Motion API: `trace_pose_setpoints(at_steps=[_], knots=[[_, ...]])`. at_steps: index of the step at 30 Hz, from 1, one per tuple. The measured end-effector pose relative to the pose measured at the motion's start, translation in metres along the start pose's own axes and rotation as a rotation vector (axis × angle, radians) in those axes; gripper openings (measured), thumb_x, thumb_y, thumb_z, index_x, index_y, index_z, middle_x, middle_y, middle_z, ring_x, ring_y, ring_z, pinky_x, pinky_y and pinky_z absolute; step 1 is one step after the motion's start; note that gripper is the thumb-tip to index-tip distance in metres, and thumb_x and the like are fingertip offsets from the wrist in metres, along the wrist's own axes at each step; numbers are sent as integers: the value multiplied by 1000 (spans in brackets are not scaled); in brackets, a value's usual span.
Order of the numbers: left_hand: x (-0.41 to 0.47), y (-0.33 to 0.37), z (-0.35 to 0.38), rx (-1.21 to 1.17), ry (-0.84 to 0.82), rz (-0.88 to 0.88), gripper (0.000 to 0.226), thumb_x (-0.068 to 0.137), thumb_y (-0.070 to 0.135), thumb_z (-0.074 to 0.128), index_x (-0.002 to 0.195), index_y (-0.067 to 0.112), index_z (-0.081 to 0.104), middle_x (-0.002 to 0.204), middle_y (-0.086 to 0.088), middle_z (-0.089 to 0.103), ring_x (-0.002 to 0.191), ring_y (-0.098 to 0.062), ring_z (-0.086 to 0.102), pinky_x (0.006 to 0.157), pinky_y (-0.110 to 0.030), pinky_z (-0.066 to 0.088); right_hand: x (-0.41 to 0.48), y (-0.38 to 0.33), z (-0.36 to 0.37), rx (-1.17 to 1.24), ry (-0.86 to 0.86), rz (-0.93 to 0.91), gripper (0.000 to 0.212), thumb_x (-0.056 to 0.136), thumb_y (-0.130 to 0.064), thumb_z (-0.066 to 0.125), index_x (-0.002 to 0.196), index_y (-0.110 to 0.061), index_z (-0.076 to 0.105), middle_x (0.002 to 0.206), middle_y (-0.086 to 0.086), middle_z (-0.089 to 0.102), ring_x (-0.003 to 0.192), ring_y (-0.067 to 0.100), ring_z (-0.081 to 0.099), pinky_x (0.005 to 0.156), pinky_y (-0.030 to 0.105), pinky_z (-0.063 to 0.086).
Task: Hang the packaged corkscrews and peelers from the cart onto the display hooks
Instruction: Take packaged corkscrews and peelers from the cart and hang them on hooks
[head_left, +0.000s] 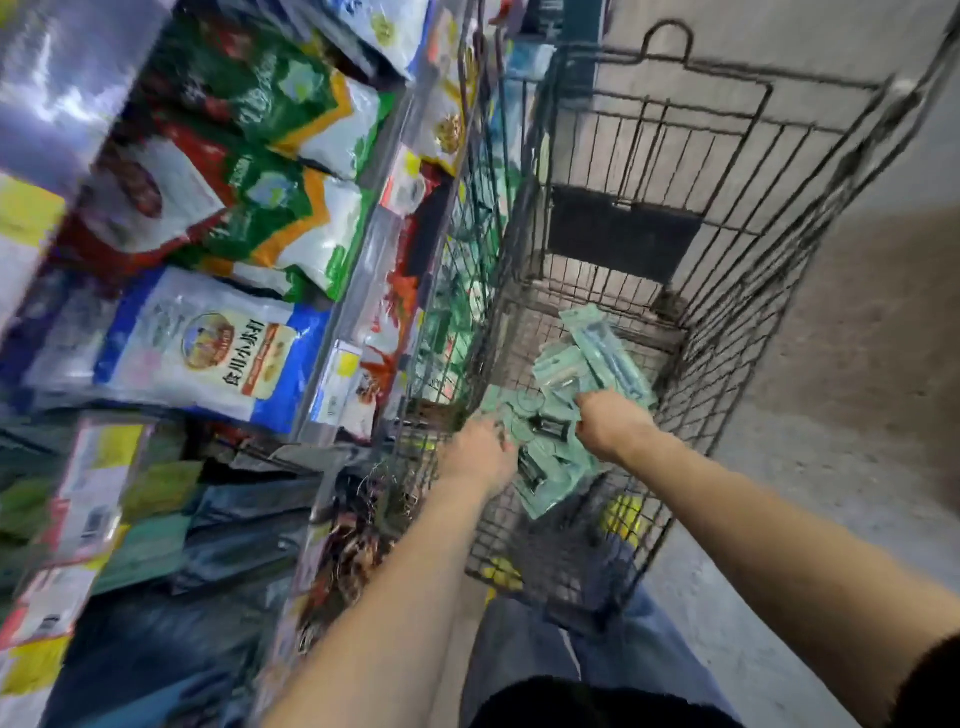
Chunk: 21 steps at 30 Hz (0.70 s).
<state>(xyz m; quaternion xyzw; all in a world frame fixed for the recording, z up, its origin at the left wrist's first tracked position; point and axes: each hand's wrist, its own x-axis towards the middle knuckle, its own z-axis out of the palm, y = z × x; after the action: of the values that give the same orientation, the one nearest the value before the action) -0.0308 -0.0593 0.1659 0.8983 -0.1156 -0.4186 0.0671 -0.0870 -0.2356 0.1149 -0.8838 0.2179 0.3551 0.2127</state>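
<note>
A wire cart (727, 291) stands in front of me with a heap of green carded packages (582, 364) on its floor. Both my arms reach down into it. My left hand (480, 449) is at the near left of the heap, fingers curled into the packages (540, 467) there. My right hand (610, 421) is just right of it, curled over the middle of the heap and seemingly gripping packages. The frame is blurred, so which packages hold corkscrews and which peelers I cannot tell. No display hooks are clearly visible.
Shelves (358, 270) on the left carry large bags of food (208, 343), close against the cart's left side. A black panel (623, 234) hangs on the cart's far wall. Bare concrete floor (857, 364) lies to the right. My legs in jeans (545, 649) stand behind the cart.
</note>
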Motion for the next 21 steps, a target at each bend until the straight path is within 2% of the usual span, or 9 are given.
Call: trace_pose_setpoints(at_steps=[2, 4, 7, 10, 13, 15, 17, 19, 21], knots=[[26, -5, 9, -61, -21, -48, 50, 108, 27, 50, 157, 21, 45, 157, -12, 54, 138, -35, 57, 114, -45, 46, 32, 2, 9, -14, -33, -9, 29, 96, -16, 58, 123, -9, 63, 121, 16, 70, 107, 36, 70, 86, 42, 61], [53, -15, 23, -115, -28, -102, 51, 107, 24, 52, 157, 23, 45, 146, -16, 62, 132, -35, 59, 107, -42, 49, 61, 1, 18, -21, -42, -7, 30, 96, -17, 59, 125, -11, 64, 122, 16, 70, 109, 36, 70, 82, 39, 57], [91, -29, 50, -143, -66, -164, 52, 106, 31, 58, 155, 20, 47, 138, -15, 64, 126, -35, 61, 99, -39, 50, 108, -2, 41, -8, -80, -28, 36, 99, -10, 55, 134, -14, 64, 127, 18, 69, 115, 37, 68, 90, 41, 58], [131, -46, 90, -243, -146, -244, 61, 102, 43, 63, 152, 11, 49, 148, -15, 59, 133, -38, 58, 109, -44, 51, 152, -11, 70, 26, -101, -39, 36, 98, -8, 56, 133, -13, 64, 126, 19, 70, 115, 37, 68, 93, 42, 60], [167, -58, 132, -436, -168, -369, 77, 100, 53, 64, 157, 6, 43, 153, -16, 57, 140, -34, 56, 112, -38, 47, 181, -21, 94, -37, -109, -59, 34, 95, -18, 62, 129, -9, 60, 122, 21, 70, 112, 39, 68, 88, 43, 58], [183, -64, 153, -607, -134, -438, 88, 96, 58, 67, 161, 8, 38, 159, -12, 51, 144, -32, 53, 117, -37, 45, 195, -22, 107, -122, -117, -80, 57, 93, -35, 71, 140, -11, 52, 135, 18, 64, 126, 37, 59, 101, 44, 50], [192, -66, 164, -698, -78, -520, 91, 93, 58, 72, 159, 6, 36, 160, -13, 48, 144, -35, 51, 116, -39, 42, 203, -21, 116, -211, -113, -90, 75, 91, -50, 72, 150, -13, 43, 150, 14, 55, 144, 36, 43, 117, 49, 35], [198, -68, 171, -799, -8, -609, 87, 87, 50, 82, 151, 7, 41, 152, -16, 56, 135, -37, 59, 106, -38, 48, 208, -21, 122, -211, -100, -82, 77, 90, -52, 73, 150, -14, 44, 155, 14, 50, 150, 37, 34, 124, 53, 25], [201, -70, 173, -905, 24, -683, 86, 81, 39, 91, 146, 9, 43, 145, -14, 61, 129, -36, 64, 106, -40, 51, 208, -21, 123, -164, -73, -82, 71, 87, -48, 77, 145, -15, 51, 150, 15, 53, 147, 39, 36, 124, 54, 27]])
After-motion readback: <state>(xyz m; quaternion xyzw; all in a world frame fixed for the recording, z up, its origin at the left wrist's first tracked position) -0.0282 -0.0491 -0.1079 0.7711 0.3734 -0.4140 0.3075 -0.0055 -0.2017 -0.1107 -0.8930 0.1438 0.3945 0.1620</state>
